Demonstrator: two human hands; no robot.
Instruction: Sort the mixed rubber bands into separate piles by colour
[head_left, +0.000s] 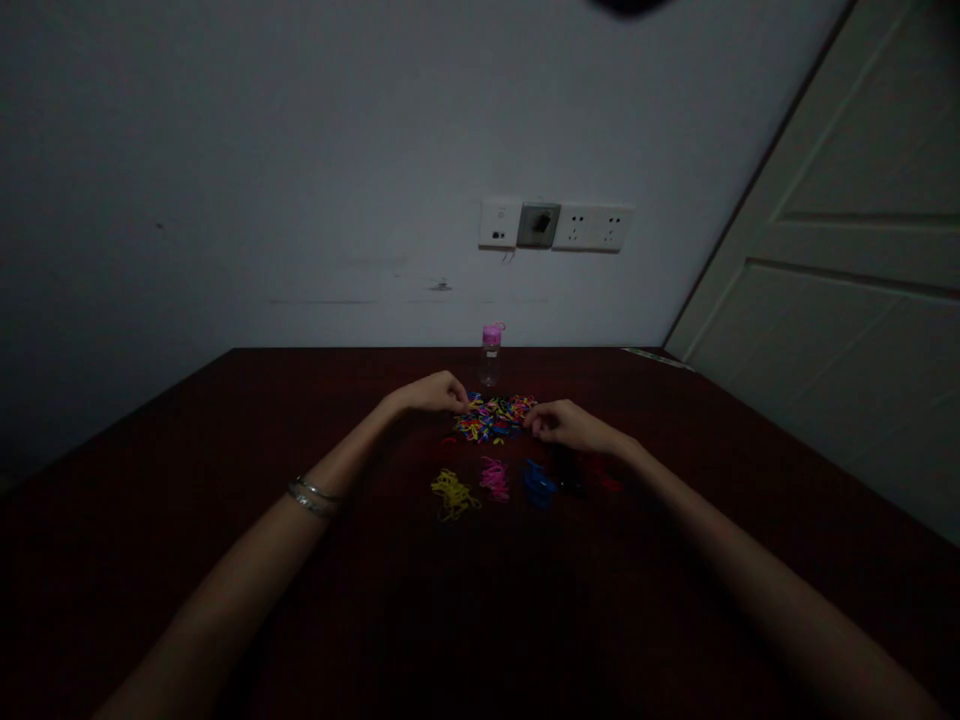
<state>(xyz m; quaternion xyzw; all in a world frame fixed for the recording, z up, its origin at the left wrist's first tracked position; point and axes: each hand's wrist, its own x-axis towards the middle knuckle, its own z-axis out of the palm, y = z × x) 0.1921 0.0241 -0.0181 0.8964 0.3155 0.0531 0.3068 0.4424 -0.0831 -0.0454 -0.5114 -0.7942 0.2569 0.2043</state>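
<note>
A mixed heap of small coloured rubber bands (pixel 495 418) lies on the dark red-brown table. My left hand (pixel 439 392) is at the heap's left edge with its fingers curled together; whatever is between them is too small to make out. At the right edge, my right hand (pixel 568 425) has its fingertips pinched down at the bands, and their contents are hidden. Nearer me are separate piles of yellow bands (pixel 452 494), pink bands (pixel 494 480) and blue bands (pixel 538 484). Black bands (pixel 571 482) and red bands (pixel 606 476) lie dimly right of these.
Behind the heap stands a clear plastic bottle (pixel 490 368) with a pink lid. The table (pixel 315 370) meets a wall with sockets (pixel 591 228) and a switch plate (pixel 538 226). A pale panelled door (pixel 840 260) rises on the right. The light is dim.
</note>
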